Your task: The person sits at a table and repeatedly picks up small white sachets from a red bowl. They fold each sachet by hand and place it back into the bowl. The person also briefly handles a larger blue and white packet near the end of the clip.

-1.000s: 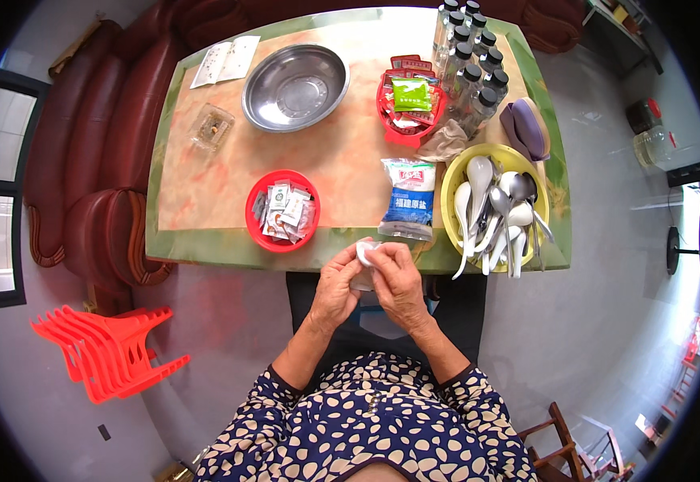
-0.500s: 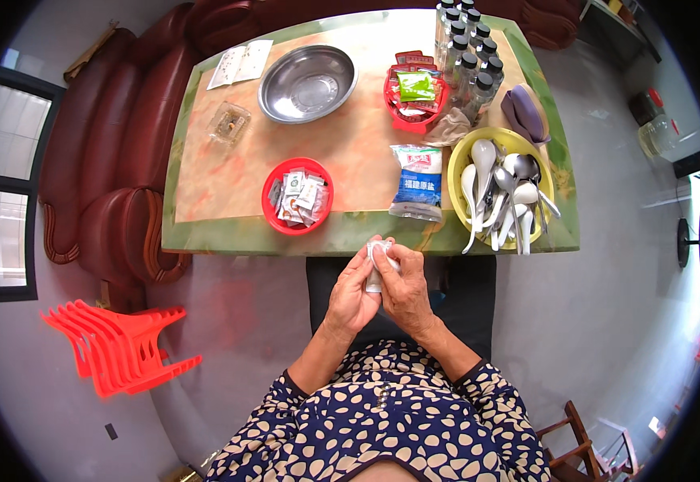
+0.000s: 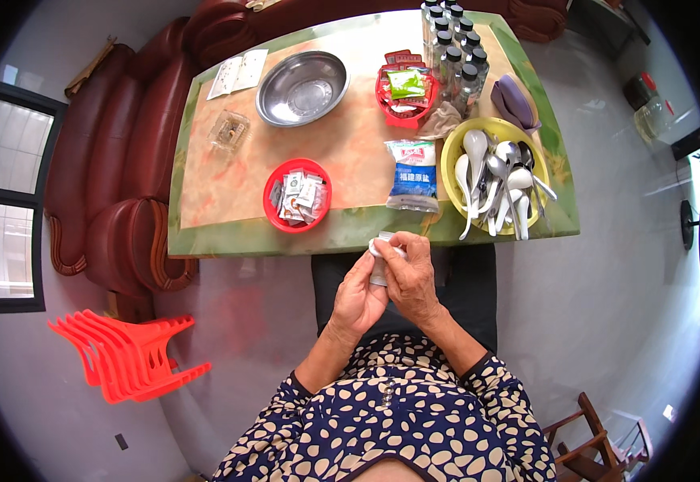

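Note:
In front of the table's near edge, both hands work on one small white, partly see-through packet (image 3: pixel 379 275). My left hand (image 3: pixel 357 301) grips it from the left, thumb and fingers closed. My right hand (image 3: pixel 412 275) pinches its upper part, where a rounded white piece shows between the fingertips. Fingers cover much of the packet, so its contents cannot be made out. Ahead and to the left sits a red bowl (image 3: pixel 269 210) of small white sachets (image 3: pixel 302 195). A blue and white bag (image 3: pixel 412 178) lies beyond my right hand.
The green-bordered table (image 3: pixel 350 229) bears a yellow basin (image 3: pixel 452 153) of spoons, a steel basin (image 3: pixel 302 92), a red basket (image 3: pixel 402 122) of packets, several dark-capped bottles (image 3: pixel 468 84), a clear ashtray (image 3: pixel 228 130) and an open booklet (image 3: pixel 237 74). Red plastic chairs (image 3: pixel 129 353) stand at left.
My right hand has risen slightly over the packet, and more of the white piece shows at its top. The whole view has shifted a little; the things on the table lie as before.

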Demonstrator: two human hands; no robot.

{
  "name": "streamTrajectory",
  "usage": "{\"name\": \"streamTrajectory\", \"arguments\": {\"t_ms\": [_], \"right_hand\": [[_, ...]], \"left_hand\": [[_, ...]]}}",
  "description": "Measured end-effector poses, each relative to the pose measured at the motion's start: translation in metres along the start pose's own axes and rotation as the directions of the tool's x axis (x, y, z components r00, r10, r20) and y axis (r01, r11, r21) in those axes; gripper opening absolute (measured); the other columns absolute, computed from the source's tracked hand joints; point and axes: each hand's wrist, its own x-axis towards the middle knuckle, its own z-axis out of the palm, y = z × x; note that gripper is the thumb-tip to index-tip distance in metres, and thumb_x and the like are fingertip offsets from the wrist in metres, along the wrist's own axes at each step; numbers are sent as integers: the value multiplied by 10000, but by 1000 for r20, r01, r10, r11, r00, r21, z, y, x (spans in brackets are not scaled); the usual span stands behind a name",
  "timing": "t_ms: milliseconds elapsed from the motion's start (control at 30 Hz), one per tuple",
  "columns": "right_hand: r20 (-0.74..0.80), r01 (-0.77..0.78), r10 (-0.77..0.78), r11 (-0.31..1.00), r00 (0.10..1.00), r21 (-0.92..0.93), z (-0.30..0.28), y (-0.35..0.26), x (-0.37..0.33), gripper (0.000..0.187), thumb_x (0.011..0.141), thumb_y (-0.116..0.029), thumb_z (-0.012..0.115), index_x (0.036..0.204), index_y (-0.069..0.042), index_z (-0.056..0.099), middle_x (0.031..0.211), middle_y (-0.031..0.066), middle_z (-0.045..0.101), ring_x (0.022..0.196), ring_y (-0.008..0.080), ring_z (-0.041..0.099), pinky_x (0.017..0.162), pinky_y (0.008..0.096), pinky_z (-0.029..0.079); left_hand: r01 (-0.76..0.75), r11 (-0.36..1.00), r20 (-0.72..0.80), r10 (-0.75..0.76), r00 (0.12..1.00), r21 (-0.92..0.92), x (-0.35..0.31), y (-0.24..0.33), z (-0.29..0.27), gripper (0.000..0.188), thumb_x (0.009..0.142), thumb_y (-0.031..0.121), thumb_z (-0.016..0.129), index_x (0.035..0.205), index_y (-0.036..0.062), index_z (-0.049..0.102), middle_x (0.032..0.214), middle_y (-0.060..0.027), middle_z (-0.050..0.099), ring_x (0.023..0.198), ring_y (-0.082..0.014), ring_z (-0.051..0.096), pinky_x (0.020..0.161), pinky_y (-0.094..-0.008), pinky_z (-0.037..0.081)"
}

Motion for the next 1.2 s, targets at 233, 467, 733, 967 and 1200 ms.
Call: {"name": "streamTrajectory", "arguments": {"t_ms": [233,467,733,967,1200], "right_hand": [[37,55,-51,993,998,-102,-11,-9,-10,456,719,27,636,1170,-38,627,1046,119,536,930,285,503,784,377,443],[319,-61,-65,928,945,368,-40,-5,-16,381,750,63,627,1122,-21,627,1004,120,532,917,279,545,778,342,470],[145,-20,26,999,989,-45,-23,-5,-4,410,778,23,613,1187,26,580,1039,154,514,933,301,527,794,367,476],[247,127,-144,988,958,84,-26,-15,-28,404,761,-10,623,1164,14,607,1083,156,531,975,306,521,833,379,463],[74,30,-23,994,997,-105,-19,4,2,460,696,-65,681,1149,-21,618,1076,131,533,961,292,521,810,377,468]], "left_hand": [[-31,998,-40,33,999,63,-3,-2,14,394,1029,179,384,1380,2,409,1360,-158,492,1280,-236,459,1106,-388,352],[-10,993,-48,16,999,120,-5,7,-2,445,972,49,458,1401,-19,362,1343,-181,502,1212,-255,526,1038,-380,438],[-40,991,-45,47,998,131,-7,1,12,457,973,36,440,1418,-3,344,1357,-144,496,1225,-230,513,1058,-387,409],[-4,993,-47,9,999,115,-8,3,8,435,1008,102,391,1426,-6,332,1413,-210,430,1316,-296,427,1106,-420,354],[33,997,-32,-31,999,65,-13,-3,22,480,1043,254,344,1449,2,297,1430,-99,429,1317,-214,420,1107,-363,333]]}}
